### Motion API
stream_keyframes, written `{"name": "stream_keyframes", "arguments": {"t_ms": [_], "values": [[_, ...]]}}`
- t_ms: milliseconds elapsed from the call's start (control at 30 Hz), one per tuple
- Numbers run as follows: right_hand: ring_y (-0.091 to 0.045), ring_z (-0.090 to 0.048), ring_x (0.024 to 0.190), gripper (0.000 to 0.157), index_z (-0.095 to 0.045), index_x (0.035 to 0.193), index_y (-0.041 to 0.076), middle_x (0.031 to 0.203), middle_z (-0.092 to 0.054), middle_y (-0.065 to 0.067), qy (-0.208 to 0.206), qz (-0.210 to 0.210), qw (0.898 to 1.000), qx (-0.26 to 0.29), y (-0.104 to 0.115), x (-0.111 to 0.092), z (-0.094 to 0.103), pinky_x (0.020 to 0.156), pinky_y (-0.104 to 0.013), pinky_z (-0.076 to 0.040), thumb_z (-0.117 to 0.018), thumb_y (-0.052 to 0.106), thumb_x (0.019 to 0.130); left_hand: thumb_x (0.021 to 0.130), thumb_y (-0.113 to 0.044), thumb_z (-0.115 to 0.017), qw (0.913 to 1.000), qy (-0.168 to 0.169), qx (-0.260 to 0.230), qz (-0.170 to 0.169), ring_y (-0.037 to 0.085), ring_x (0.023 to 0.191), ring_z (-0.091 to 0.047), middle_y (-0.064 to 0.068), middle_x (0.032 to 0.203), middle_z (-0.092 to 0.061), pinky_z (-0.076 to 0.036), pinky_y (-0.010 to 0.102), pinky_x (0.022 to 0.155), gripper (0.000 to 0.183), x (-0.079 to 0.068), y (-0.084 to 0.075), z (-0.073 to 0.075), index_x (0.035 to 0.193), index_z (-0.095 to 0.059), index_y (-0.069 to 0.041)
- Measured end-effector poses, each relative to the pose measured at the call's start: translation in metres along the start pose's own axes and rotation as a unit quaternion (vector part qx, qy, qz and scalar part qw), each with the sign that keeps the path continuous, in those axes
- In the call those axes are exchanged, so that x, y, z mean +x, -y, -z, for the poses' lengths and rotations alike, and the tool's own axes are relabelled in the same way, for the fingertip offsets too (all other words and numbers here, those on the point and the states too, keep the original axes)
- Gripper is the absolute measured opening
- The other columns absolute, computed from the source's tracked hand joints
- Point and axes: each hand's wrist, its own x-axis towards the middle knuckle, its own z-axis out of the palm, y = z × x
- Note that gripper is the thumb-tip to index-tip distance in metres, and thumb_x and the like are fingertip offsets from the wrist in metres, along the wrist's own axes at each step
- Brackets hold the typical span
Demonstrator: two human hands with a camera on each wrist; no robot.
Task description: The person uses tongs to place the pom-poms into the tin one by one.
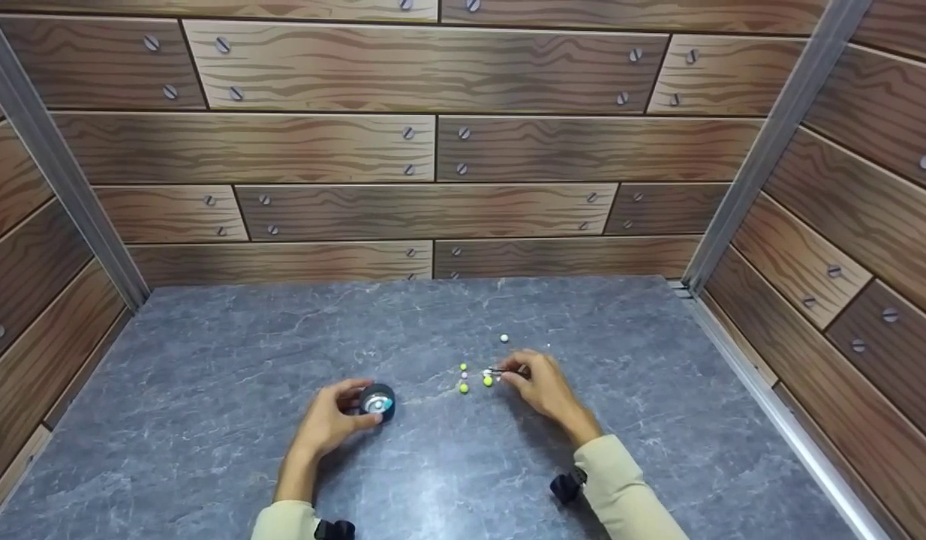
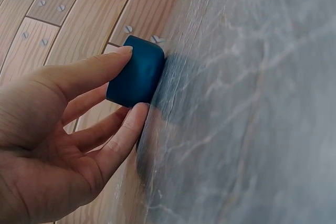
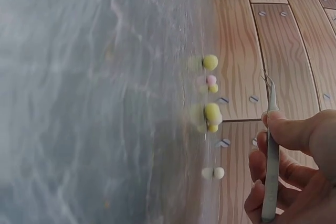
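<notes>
My left hand (image 1: 329,420) grips a small dark blue round cup (image 2: 137,72) by its sides, thumb opposite the fingers. The cup stands on the grey surface, its mouth facing up; its inside looks shiny, and I cannot tell what lies in it. In my right hand (image 1: 542,386) a pair of silver tweezers (image 3: 272,166) with bent tips is pinched. Nothing shows between those tips in the right wrist view. Near them are a larger yellow-green ball (image 1: 488,382), another yellow-green ball (image 1: 464,388), a smaller one (image 1: 463,367) and a pink ball (image 1: 464,376).
A white ball (image 1: 504,338) lies farther back, beyond the right hand. The grey marbled tabletop (image 1: 283,330) meets a wood-patterned back wall (image 1: 425,71) and similar side walls. A metal rail (image 1: 786,424) runs along the right edge.
</notes>
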Motion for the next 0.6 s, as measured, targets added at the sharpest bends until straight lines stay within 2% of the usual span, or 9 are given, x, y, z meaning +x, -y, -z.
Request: {"name": "stream_keyframes", "arguments": {"t_ms": [200, 433, 600], "values": [[-0.015, -0.065, 0.080, 0.006, -0.078, 0.091, 0.004, 0.086, -0.074, -0.007, 0.001, -0.001, 1.000, -0.015, -0.005, 0.000, 0.006, 0.073, -0.028, -0.055, -0.078, 0.000, 0.086, 0.077, -0.002, -0.088, 1.0000, -0.001, -0.001, -0.003, 0.035, 0.112, -0.069, 0.025, 0.126, -0.071, -0.055, 0.051, 0.099, 0.056, 0.000, 0.000, 0.000, 0.129, -0.069, -0.001], [-0.011, -0.061, 0.077, 0.008, -0.079, 0.092, 0.005, 0.085, -0.073, -0.006, 0.003, 0.013, 0.999, -0.037, -0.009, -0.001, 0.013, 0.070, -0.024, -0.051, -0.078, 0.001, 0.086, 0.077, -0.003, -0.088, 1.0000, 0.003, 0.002, 0.004, 0.034, 0.113, -0.069, 0.025, 0.127, -0.070, -0.056, 0.050, 0.098, 0.058, -0.001, -0.001, -0.001, 0.131, -0.068, -0.001], [-0.012, -0.063, 0.077, 0.010, -0.079, 0.092, 0.005, 0.086, -0.074, -0.007, 0.003, 0.014, 0.999, -0.043, -0.013, 0.004, 0.015, 0.071, -0.025, -0.053, -0.079, -0.001, 0.085, 0.077, -0.005, -0.089, 1.0000, -0.002, 0.006, 0.007, 0.032, 0.112, -0.069, 0.023, 0.127, -0.071, -0.056, 0.050, 0.098, 0.057, 0.000, -0.002, -0.001, 0.130, -0.069, -0.003]]}}
